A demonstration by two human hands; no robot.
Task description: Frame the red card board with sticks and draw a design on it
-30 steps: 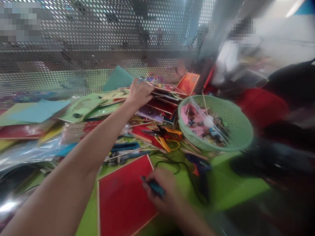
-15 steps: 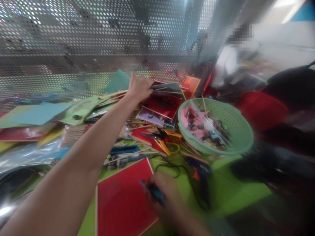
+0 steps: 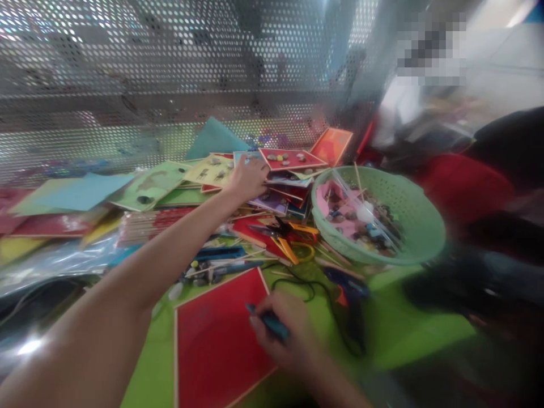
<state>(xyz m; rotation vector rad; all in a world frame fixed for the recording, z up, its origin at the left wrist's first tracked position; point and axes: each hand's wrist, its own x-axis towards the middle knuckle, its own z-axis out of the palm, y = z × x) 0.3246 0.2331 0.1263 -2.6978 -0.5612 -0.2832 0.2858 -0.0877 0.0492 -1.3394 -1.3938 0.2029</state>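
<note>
My left hand (image 3: 250,177) reaches to the back of the table and lies on a pile of decorated cards, fingers spread over a light-blue card (image 3: 247,155). Beside its thumb, a red card with small stones (image 3: 292,159) tops the pile; a yellow card (image 3: 212,170) lies left of the wrist. In front, my right hand (image 3: 289,328) is closed round a blue-green pen (image 3: 274,326), its tip pointing up and left. Under that pen lies a red wood-edged board (image 3: 221,340) with no stones on it. Blur softens the fingers of both hands.
Orange-handled scissors (image 3: 289,241) and a blue glue gun (image 3: 348,289) with a black cord lie mid-table. A green basket (image 3: 425,226) of stones stands right. Sticks (image 3: 148,224) and plastic bags lie left. Behind rises a perforated metal screen (image 3: 170,68); a person (image 3: 399,107) is beyond.
The cards my left hand held tilted up now lie flat, showing stone-decorated faces. The pen hand stays over the red board, and the whole view has shifted slightly.
</note>
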